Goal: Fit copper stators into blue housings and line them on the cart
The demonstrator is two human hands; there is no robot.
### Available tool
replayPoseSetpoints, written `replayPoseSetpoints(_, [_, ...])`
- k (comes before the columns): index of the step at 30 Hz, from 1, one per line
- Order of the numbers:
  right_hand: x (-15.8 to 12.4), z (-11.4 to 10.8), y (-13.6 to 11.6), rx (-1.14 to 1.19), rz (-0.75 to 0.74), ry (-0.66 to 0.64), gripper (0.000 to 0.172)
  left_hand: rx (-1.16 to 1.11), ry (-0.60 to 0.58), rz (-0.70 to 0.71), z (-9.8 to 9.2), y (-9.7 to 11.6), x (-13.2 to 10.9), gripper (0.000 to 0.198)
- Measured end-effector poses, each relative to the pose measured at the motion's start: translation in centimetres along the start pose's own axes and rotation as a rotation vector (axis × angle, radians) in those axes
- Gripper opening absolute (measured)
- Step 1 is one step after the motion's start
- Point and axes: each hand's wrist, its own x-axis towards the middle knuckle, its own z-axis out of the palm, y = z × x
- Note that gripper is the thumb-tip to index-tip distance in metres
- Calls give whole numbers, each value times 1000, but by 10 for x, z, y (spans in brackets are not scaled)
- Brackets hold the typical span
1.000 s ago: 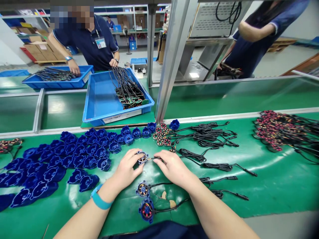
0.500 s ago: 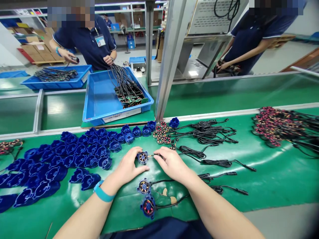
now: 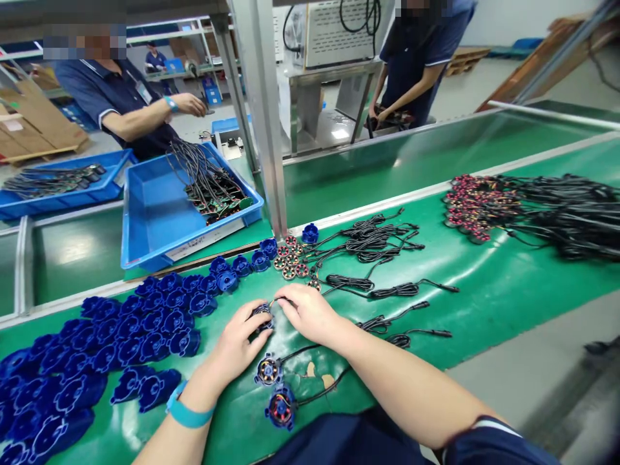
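Observation:
My left hand [image 3: 233, 345] is closed round a blue plastic housing [image 3: 269, 320], with a wound motor core partly hidden inside it. My right hand [image 3: 306, 311] pinches the lead of a black cable [image 3: 279, 298] where it leaves that housing. Below my hands lie two more blue housings, an upper one [image 3: 268, 371] and a lower one [image 3: 281, 407], each fitted with a copper-wound core and a black cable running off to the right under my right forearm.
Many loose blue housings [image 3: 130, 323] spread over the green bench at left. Cored cables [image 3: 361, 239] lie behind my right hand, and a larger pile [image 3: 477, 206] sits far right. Beyond a metal post [image 3: 266, 129], a blue tray [image 3: 145, 213] holds circuit boards; co-workers stand behind.
My view has swung to the right. The held housing has tilted, and my left fingers now cover more of it. My right hand has come closer to it. The co-worker at left has reached an arm out sideways.

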Motion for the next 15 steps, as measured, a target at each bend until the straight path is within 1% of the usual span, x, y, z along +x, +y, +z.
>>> replayPoseSetpoints(3, [0,-1,-2,29,6,3,16,54,28,27,2,0,1,21])
replayPoseSetpoints(6, [-1,-2,-6,90,44,-18,12,110,95,34,5,1,2,20])
replayPoseSetpoints(8, [-2,-2,-9,194,141,-58,10,137,122,40,6,2,3,21])
replayPoseSetpoints(12, [-4,1,-12,409,392,-126,11,150,83,41,8,7,2,29])
replayPoseSetpoints(14, [-5,3,-13,498,493,-144,5,143,81,35,10,7,0,35])
replayPoseSetpoints(15, [-6,4,-14,546,541,-153,7,142,89,34,11,7,-1,36])
